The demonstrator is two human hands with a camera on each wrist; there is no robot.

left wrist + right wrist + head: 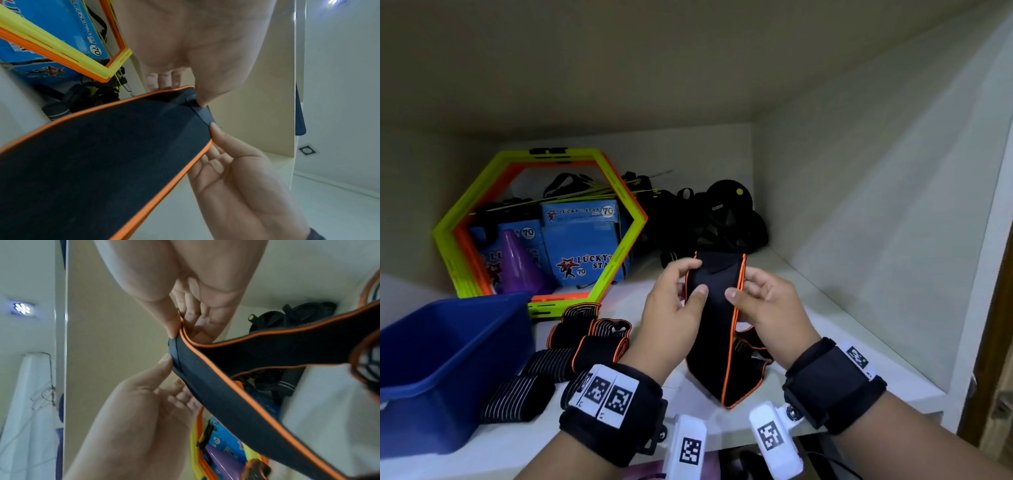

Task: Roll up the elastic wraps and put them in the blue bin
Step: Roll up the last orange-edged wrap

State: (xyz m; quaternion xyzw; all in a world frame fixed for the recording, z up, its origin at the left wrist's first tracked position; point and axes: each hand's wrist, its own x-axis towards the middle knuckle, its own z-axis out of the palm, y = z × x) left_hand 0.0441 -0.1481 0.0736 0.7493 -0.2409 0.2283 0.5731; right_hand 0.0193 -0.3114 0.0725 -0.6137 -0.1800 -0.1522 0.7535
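Both hands raised over the middle of a white shelf (825,329), sharing one black elastic wrap with orange edging (717,308). Left hand (674,305) pinching the wrap's left edge near the top end, thumb on the near face, index finger curled over the top corner, remaining fingers behind the cloth. Right hand (763,305) pinching the right orange edge at about the same height, thumb pressed on the near face, fingers tucked behind. In the left wrist view, left hand (201,48) and right hand (246,186) meeting at the end of the wrap (102,162), thumb tips touching a grey tab there. In the right wrist view, the same wrap (236,386) stretched between right hand (195,280) and left hand (133,426). Wrap unrolled, held upright, lower end hanging toward the near edge of the shelf, apparently touching the surface. Loosely folded wraps (592,339) heaped on the shelf just left of the left wrist, some orange-edged, some striped grey. Blue bin (448,359) at near left, beside that heap; inside of the bin not visible enough to tell its contents. Far left: yellow and orange hexagon frames (619,267) leaning in front of blue boxes (582,253), with a purple cone (517,263). Far centre: a pile of black gear (726,219) against the back wall.
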